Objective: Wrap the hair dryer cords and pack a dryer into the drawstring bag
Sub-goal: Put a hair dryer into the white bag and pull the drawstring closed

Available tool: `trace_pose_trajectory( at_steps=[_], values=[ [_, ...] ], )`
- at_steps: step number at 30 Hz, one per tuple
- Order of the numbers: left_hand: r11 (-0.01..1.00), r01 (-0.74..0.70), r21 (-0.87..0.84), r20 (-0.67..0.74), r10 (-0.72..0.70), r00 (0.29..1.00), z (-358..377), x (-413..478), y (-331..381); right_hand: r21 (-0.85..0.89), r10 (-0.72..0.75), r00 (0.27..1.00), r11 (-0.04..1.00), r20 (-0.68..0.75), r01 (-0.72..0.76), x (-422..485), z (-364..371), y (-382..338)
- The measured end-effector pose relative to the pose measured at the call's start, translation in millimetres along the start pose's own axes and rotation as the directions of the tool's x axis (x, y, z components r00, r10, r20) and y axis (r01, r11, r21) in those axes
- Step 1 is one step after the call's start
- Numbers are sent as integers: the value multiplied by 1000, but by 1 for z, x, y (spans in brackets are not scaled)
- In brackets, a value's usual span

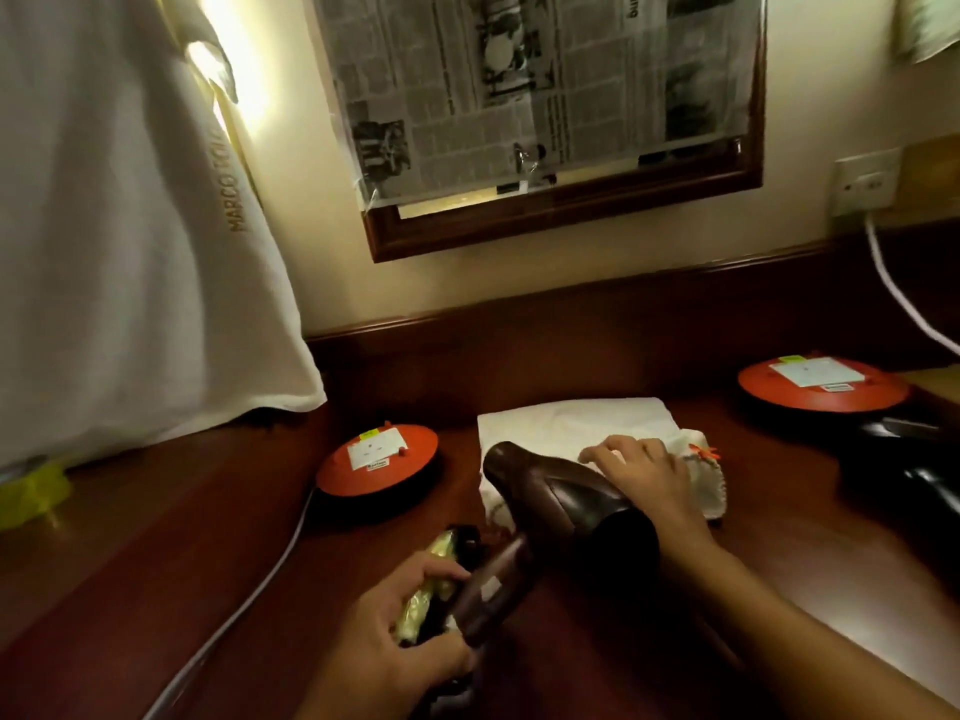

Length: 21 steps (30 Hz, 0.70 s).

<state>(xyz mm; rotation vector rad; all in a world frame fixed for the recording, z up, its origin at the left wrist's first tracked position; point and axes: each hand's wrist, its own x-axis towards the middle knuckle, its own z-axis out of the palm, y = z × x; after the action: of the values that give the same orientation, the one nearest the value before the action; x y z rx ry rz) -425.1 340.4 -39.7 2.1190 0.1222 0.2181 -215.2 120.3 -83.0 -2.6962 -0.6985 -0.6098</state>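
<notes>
The left hand (395, 626) is closed around the handle of the brown hair dryer (556, 506), bundled cord pinned against it, held over the near bench (156, 537). The right hand (644, 475) rests with fingers spread on the white drawstring bag (561, 423), just behind the dryer. Judged step: packing; next the bag mouth must be opened and the nozzle fed in

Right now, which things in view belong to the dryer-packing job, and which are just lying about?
In the job:
brown hair dryer, handle gripped by the left hand
white drawstring bag under the right hand
second dark dryer, far right

Lying about:
two orange discs
hanging white shirt
newspaper-covered mirror
</notes>
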Motion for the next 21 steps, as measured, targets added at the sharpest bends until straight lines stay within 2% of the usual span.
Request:
trace_pose_trajectory(
  at_steps=[2, 3, 7, 10, 12, 14, 18, 21],
  values=[
    [1000, -14, 5, 130, 14, 991, 5, 8, 9, -205, 101, 978, 977, 183, -62, 11, -6, 20],
    [1000, -15, 12, 183, 13, 983, 8, 12, 14, -238, 120, 967, 969, 223, -66, 16, -7, 26],
    [1000, -4, -5, 342, 6, 940, 22, 31, 26, -176, 96, 989, 981, 111, -76, 29, -8, 48],
    [1000, -4, -11, 341, 8, 940, 24, 51, 24, 112, 120, 990, 987, -66, -113, 35, -2, 67],
    [1000, 5, -3, 345, -4, 939, 20, 61, 24, 350, 193, 963, 929, -188, -118, 35, 5, 76],
    [999, 27, 38, 368, -39, 929, 23, 75, 26, 493, 250, 929, 865, -272, -88, 36, 11, 85],
    [990, 45, 135, 254, -79, 964, 36, 83, 38, 536, 244, 885, 844, -395, 7, 39, 0, 78],
    [971, 88, 223, 51, -101, 994, 54, 87, 43, 627, 247, 879, 776, -407, 72, 35, -7, 74]
  ],
)
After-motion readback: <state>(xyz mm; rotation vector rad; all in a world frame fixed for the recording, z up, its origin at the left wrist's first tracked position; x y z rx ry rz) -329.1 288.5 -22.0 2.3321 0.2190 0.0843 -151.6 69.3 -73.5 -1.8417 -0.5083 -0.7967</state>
